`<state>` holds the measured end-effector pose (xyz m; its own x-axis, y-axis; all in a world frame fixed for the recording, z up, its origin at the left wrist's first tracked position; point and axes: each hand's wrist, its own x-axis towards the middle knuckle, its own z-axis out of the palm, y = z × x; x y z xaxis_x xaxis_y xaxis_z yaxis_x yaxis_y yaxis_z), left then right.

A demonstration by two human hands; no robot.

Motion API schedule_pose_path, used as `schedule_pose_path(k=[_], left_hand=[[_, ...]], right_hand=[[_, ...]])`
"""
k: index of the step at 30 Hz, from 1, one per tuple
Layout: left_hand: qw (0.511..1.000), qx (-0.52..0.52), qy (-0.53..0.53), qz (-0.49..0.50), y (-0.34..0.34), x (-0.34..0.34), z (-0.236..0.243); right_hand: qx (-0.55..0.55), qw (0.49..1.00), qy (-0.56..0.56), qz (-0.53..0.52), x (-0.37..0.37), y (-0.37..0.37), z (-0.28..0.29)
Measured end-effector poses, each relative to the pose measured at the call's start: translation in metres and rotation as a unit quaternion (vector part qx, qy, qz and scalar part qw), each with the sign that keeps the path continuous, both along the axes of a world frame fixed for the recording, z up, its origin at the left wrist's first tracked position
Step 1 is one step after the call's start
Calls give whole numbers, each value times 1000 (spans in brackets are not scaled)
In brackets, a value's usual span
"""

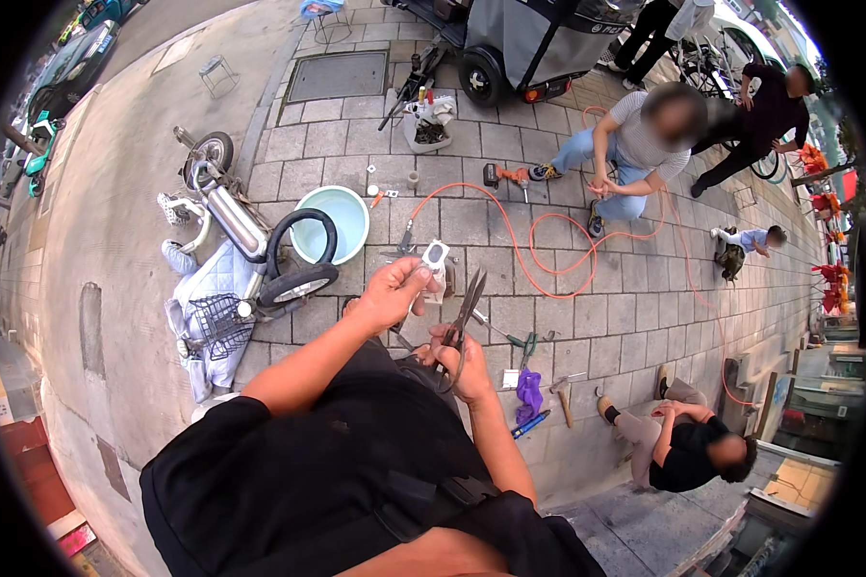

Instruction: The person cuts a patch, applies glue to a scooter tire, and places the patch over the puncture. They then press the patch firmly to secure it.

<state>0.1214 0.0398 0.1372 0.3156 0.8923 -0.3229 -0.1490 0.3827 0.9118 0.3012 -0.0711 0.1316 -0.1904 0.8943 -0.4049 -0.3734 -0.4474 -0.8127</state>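
Observation:
My left hand (pixel 392 294) pinches a small pale piece with a dark-edged oval patch (pixel 435 256) near the middle of the view; its exact kind is unclear. Just to the right, my right hand (pixel 466 369) grips a pair of dark metal scissors (pixel 468 306) by the handles. Their blades point up and away from me, slightly apart, beside the pale piece and not visibly touching it. Beyond my left hand stands a pale blue basin (pixel 359 213) of water. A black tyre (pixel 303 231) leans over its edge.
An electric bike (pixel 231 216) lies on its side at left. An orange hose (pixel 498 204) loops across the paving near an orange drill (pixel 506 177). A purple bag (pixel 528 392) and a hammer (pixel 566 406) lie right. People sit nearby; a grey three-wheeler (pixel 548 43) stands far off.

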Motion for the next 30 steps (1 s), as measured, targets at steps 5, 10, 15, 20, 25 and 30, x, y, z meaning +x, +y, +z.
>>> schedule_pose_path(k=[5,10,15,20,25,30], left_hand=[[998,31,-41,-47,0,-52,75],[996,77,-35,-32,-8,-102,91],[993,79,-40,-77,-14,-151,96],[985,93,-41,-139,-12,-190,103],[981,75,-43,-175,-12,-212,107],[981,60,-32,-184,-9,-221,112]], right_hand=[[12,985,-132,108,2,12,54],[69,956,-238,158,-32,21,82],[118,920,-306,216,-72,31,95],[106,924,-261,258,-102,39,99],[88,912,-254,309,-114,48,111],[104,909,-256,311,-122,50,120]])
